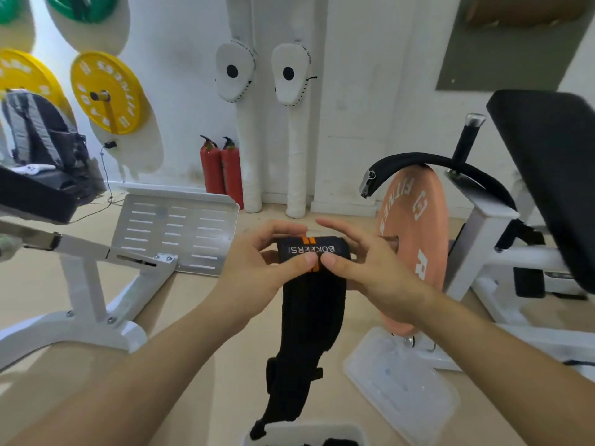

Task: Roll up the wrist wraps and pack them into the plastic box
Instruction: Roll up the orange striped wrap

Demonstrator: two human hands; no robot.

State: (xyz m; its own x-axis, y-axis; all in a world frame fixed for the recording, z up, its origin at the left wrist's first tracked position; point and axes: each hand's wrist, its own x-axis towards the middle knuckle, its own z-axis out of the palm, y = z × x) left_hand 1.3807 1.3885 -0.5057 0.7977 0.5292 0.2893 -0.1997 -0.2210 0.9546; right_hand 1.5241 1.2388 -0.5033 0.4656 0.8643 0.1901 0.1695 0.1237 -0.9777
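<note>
Gym floor, plenty of kit around: a salmon-pink round weight plate (415,239) stands on edge just behind the hands on the right, a white slotted metal footplate (174,233) is far left, two red fire extinguishers (220,169) stand at the far wall w/ two white padded focus mitts (235,72) hung above them, yellow weight plates (109,91) on the left wall, and a black padded seat (547,175) far right. A clear plastic lid (402,387) lies flat on the floor near right, below the pink plate. The hands cover both ends of the roll. The black wrist wrap (314,252) w/ orange stripes and white lettering is held up mid-frame: top end rolled into a tight cylinder, the rest hangs loose, tail reaching the rim of the translucent plastic box (289,432) at the near edge. Left hand (257,262) grips the roll's left side, thumb on the near face. Right hand (370,268) pinches the right side, thumbs almost touching, index finger out straight.
</note>
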